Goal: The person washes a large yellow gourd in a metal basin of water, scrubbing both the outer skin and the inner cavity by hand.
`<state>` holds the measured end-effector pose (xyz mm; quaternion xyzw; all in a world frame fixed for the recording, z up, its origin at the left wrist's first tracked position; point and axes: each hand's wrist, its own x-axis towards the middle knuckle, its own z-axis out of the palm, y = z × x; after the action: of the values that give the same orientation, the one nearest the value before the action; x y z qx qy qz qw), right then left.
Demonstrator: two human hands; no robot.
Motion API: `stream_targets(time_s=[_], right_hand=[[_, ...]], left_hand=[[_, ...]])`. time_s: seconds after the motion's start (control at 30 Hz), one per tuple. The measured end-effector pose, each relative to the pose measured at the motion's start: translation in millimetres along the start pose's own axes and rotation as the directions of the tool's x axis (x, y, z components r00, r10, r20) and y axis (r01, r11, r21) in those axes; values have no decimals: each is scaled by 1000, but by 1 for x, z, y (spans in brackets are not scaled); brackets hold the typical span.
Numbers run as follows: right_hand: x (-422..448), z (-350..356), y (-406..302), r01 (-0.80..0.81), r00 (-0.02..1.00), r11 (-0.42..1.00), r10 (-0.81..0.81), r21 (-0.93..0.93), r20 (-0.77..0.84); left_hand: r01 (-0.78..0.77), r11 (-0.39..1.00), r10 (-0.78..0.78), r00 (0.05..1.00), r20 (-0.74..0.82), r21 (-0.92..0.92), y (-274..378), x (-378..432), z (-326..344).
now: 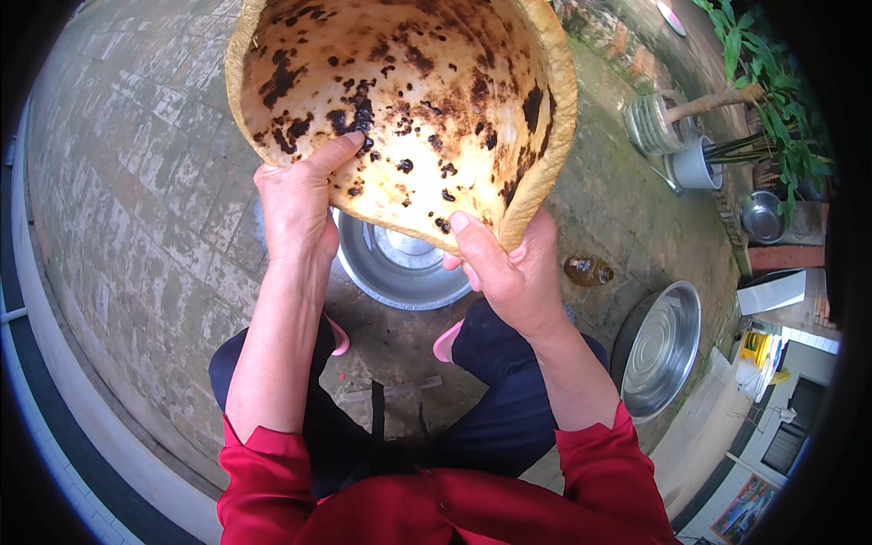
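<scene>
My left hand (300, 194) and my right hand (507, 269) hold up a large, curved, tan sheet (409, 116) by its near rim. Its hollow inside is pale and glossy, with dark brown and black blotches and lumps. The thick rim looks rough and yellowish; I cannot tell the material. My left thumb lies on the inner face near a dark patch, and my right thumb presses near the lower right corner. Beneath the sheet a round metal basin (409, 293) stands on the ground between my feet, its far part hidden.
A brown bottle (588, 270) lies on the paving (157, 184) to the right. Beyond it a wide metal basin (661, 351) stands tilted. Potted plants (695, 163) and a metal bowl (764, 216) line the right side. A pale ledge (88, 381) curves along the left.
</scene>
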<state>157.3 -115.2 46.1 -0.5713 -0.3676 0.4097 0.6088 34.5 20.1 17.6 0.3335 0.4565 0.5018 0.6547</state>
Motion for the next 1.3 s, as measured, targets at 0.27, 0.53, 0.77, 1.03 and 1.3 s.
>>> stream_targets(time_s=[0.27, 0.53, 0.77, 1.03, 1.3], right_hand=[[4, -5, 0, -32, 999, 999, 32, 35, -9], [7, -10, -1, -73, 997, 996, 74, 54, -16], [9, -19, -7, -128, 992, 991, 127, 26, 23], [7, -12, -6, -46, 999, 999, 46, 19, -13], [8, -14, -6, -51, 999, 999, 51, 6, -2]], left_hand=[[48, 998, -51, 996, 77, 32, 1, 1, -4], [79, 996, -84, 984, 156, 37, 1, 1, -8], [107, 992, -118, 975, 186, 66, 4, 1, -9], [8, 999, -11, 997, 72, 42, 0, -2, -3], [103, 994, -109, 981, 159, 46, 0, -1, -7]])
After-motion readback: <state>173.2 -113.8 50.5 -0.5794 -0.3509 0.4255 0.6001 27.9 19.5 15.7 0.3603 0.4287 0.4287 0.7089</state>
